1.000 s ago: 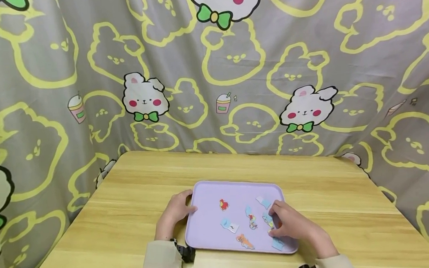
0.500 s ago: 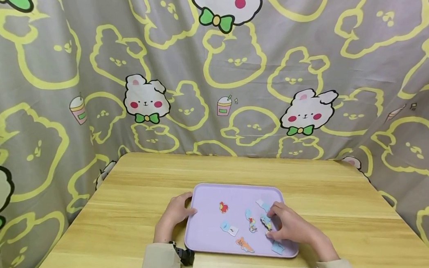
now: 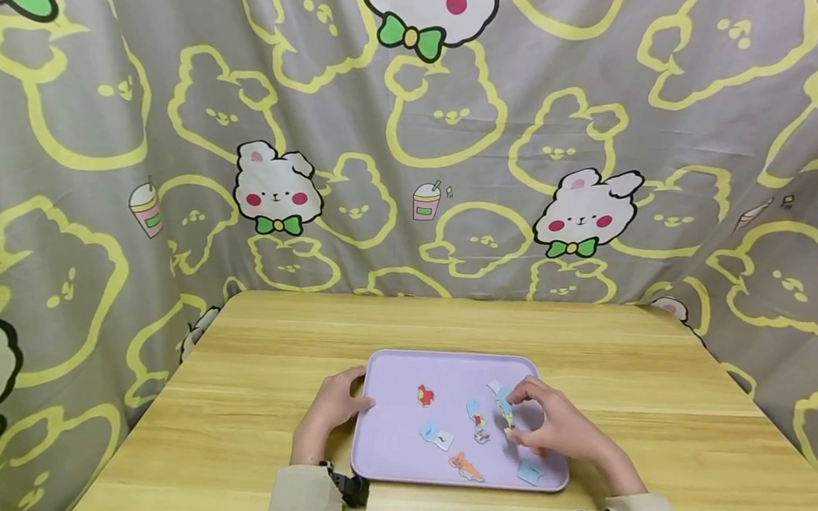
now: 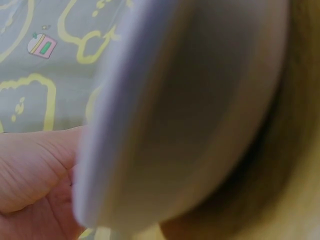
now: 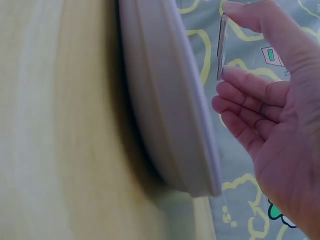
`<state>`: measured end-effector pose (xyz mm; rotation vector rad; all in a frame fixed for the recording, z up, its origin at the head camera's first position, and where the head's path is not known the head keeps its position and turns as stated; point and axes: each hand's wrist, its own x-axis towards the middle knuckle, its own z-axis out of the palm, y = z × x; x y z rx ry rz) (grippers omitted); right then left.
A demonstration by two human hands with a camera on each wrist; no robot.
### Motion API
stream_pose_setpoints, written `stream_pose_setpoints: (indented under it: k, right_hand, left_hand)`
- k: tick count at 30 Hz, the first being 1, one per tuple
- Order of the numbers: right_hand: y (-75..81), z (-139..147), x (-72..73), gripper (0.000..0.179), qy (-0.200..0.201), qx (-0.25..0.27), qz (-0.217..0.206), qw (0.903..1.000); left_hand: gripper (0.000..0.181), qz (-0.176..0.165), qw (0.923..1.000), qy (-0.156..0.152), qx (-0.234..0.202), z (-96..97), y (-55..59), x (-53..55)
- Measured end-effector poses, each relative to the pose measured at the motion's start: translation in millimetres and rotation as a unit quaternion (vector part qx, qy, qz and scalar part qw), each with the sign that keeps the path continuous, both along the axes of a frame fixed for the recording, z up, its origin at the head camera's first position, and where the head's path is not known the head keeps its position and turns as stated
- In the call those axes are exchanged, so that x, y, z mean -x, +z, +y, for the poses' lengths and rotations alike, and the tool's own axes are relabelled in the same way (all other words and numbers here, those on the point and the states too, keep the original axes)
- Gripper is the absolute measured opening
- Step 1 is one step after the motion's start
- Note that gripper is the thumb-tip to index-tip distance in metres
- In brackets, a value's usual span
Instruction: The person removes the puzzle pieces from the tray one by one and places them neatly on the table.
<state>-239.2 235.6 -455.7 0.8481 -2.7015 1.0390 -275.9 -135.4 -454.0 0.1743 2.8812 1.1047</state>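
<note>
A lilac tray [image 3: 392, 444] lies on the wooden table, with several small flat picture pieces on it. My left hand [image 3: 332, 407] grips its left rim, thumb over the edge; the tray wall [image 4: 115, 140] blurs across the left wrist view and hides the fingertips. Over the tray's right side, my right hand [image 3: 565, 426] pinches a blue-and-yellow picture piece [image 3: 505, 415] by its ends. The right wrist view shows that thin piece [image 5: 221, 45] edge-on between thumb and index finger, raised above the tray rim, the other fingers loosely bent.
Around the right hand lie a blue-white piece [image 3: 494, 387], a blue piece [image 3: 530, 473] and a blue-red piece [image 3: 478, 419]. Farther left are an orange piece [image 3: 466, 467], a blue-white piece [image 3: 436, 435] and a red piece [image 3: 426, 396]. A patterned curtain [image 3: 365, 117] hangs behind the table [image 3: 280, 334].
My right hand has shifted slightly up and left with the pinched piece, uncovering a bit of orange under the hand. The left hand keeps its hold on the tray.
</note>
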Motion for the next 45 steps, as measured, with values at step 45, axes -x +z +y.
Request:
stream_pose_setpoints:
  k: [45]
  right_hand:
    - [-10.7,37.0,6.0,0.038,-0.039,0.001,0.019,0.9991]
  left_hand:
    - [0.057,-0.003,1.0,-0.002,0.0,-0.8,0.6,-2.7]
